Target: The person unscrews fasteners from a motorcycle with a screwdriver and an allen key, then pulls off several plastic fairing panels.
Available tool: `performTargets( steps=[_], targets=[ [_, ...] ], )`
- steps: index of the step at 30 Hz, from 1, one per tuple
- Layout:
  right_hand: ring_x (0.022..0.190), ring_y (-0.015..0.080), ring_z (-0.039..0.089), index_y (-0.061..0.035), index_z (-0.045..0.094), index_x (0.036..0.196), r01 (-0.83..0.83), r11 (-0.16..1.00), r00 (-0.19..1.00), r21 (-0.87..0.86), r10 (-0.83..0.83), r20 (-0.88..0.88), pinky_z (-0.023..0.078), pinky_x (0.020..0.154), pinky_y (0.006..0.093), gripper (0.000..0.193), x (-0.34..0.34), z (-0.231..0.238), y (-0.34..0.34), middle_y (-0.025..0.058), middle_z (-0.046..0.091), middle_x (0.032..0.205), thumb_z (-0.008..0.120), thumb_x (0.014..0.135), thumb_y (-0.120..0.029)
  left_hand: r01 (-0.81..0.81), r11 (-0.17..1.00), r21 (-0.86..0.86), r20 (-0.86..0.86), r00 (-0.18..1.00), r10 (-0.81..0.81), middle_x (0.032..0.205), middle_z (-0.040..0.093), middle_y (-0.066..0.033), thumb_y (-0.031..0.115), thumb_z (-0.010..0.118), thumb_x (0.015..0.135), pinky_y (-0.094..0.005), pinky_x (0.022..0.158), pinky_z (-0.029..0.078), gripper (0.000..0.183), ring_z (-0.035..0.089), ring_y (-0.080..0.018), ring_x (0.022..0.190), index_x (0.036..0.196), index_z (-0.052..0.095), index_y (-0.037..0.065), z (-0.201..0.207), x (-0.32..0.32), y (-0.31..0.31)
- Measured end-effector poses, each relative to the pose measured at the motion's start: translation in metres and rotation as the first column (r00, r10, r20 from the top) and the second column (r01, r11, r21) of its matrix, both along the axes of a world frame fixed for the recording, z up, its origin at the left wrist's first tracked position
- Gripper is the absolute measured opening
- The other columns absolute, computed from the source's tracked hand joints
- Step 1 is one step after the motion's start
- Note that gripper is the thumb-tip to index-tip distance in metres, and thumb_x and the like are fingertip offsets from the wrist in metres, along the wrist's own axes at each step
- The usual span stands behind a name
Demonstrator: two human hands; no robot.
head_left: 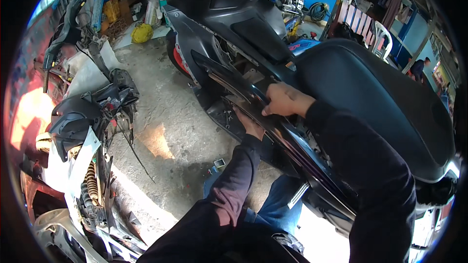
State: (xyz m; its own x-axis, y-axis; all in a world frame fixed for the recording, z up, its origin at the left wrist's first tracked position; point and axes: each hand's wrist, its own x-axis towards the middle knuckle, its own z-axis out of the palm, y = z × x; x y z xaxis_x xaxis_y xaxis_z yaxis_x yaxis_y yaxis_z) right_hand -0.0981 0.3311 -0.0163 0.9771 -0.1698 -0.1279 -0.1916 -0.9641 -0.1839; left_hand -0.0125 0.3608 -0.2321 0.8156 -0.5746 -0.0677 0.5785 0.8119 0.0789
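A long glossy black side panel (297,145) runs along the flank of a dark scooter, below its black seat (360,87). My right hand (285,99) grips the panel's upper edge from above, fingers curled and thumb pressed on the outer face. Lower down, my left hand (249,122) holds the panel's underside, with its fingers partly hidden by the panel. Between panel and body there is a gap near the footboard (224,112), and bare inner parts (252,74) show above my right hand.
A stripped motorcycle (92,117) with exposed springs (91,182) stands at left on the concrete floor (170,141). A small box-like item (219,163) lies by my left forearm. Behind are a yellow bag (142,33), an engine (290,1), a white chair (382,39) and a distant person (418,69).
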Motion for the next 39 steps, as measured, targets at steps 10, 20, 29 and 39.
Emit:
performTargets(
  steps=[10,20,29,39],
  targets=[
    [0.047,0.0111,0.050,-0.0032,0.065,0.113,0.263,0.784,0.945,0.562,-0.093,-0.312,0.039,0.039,0.0279,0.039,0.039,0.005,-0.059,0.0051,0.059,0.067,0.072,0.077,-0.018,0.215,0.965,0.152,-0.088,0.975,-0.203,0.117,0.057,-0.0082,0.071,0.020,0.090,-0.0406,0.093,0.048,0.074,0.057,-0.0254,0.106,0.130,0.049,0.015,-0.007,-0.003,-0.011],
    [0.050,0.0095,0.051,-0.0072,0.043,0.139,0.282,0.721,0.937,0.633,-0.065,-0.344,0.041,0.038,0.0276,0.063,0.043,-0.002,-0.044,0.0016,0.056,0.071,0.064,0.080,-0.005,0.568,0.809,0.154,0.056,0.812,-0.581,0.122,0.056,-0.0123,0.068,0.046,0.083,-0.0472,0.100,0.041,0.074,0.052,-0.0307,0.115,0.123,0.053,0.006,0.008,0.076,0.025],
    [0.064,0.0289,0.066,-0.0013,0.048,0.129,0.012,0.873,0.981,0.488,0.085,-0.175,0.052,0.056,0.0372,0.048,0.034,-0.030,-0.044,0.0148,0.066,0.085,0.059,0.084,-0.009,0.513,0.726,0.458,0.090,0.786,-0.612,0.097,0.066,-0.0124,0.059,0.055,0.083,-0.0466,0.084,0.049,0.054,0.062,-0.0300,0.097,0.097,0.065,0.008,0.026,0.074,0.040],
    [0.060,0.0239,0.068,-0.0008,0.070,0.092,0.341,0.821,0.925,0.459,-0.205,-0.320,0.052,0.049,0.0354,0.024,0.087,0.015,-0.089,0.0149,0.066,0.066,0.049,0.084,-0.011,0.571,0.698,0.431,0.014,0.770,-0.638,0.118,0.059,-0.0155,0.065,0.047,0.084,-0.0488,0.091,0.048,0.074,0.061,-0.0328,0.101,0.125,0.052,0.003,0.021,0.080,0.042]
  ],
)
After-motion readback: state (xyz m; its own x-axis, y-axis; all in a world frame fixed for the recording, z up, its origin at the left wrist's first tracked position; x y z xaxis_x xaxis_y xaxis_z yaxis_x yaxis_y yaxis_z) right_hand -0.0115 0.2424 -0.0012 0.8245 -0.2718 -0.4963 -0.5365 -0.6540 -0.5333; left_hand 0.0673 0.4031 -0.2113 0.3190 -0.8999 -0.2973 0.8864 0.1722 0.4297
